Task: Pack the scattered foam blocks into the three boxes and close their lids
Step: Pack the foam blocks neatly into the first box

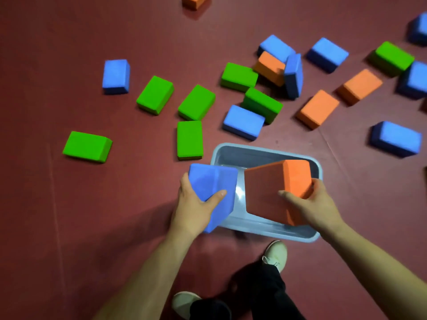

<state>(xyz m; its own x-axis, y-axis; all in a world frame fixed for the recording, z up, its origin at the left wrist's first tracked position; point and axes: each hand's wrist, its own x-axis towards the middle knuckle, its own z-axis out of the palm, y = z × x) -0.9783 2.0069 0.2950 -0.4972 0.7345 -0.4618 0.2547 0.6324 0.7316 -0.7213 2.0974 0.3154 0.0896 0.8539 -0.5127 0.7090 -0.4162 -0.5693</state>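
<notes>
We log a red floor (69,54) strewn with green, blue and orange blocks (155,94). A lidless box (254,155) sits on it. Right grip (309,204) clasps the orange block (265,192) above the box. Left grip (194,204) clasps the blue block (212,181) over the box's left rim.

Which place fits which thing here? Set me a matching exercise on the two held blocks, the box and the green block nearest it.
Things:
1. blue foam block
2. orange foam block
3. grey box
4. green foam block

Places:
a. gripped by the right hand
b. flat on the floor, just beyond the box's left corner
c. on the floor, lid off, under both held blocks
d. gripped by the left hand

Pairs: 1-d, 2-a, 3-c, 4-b
</notes>
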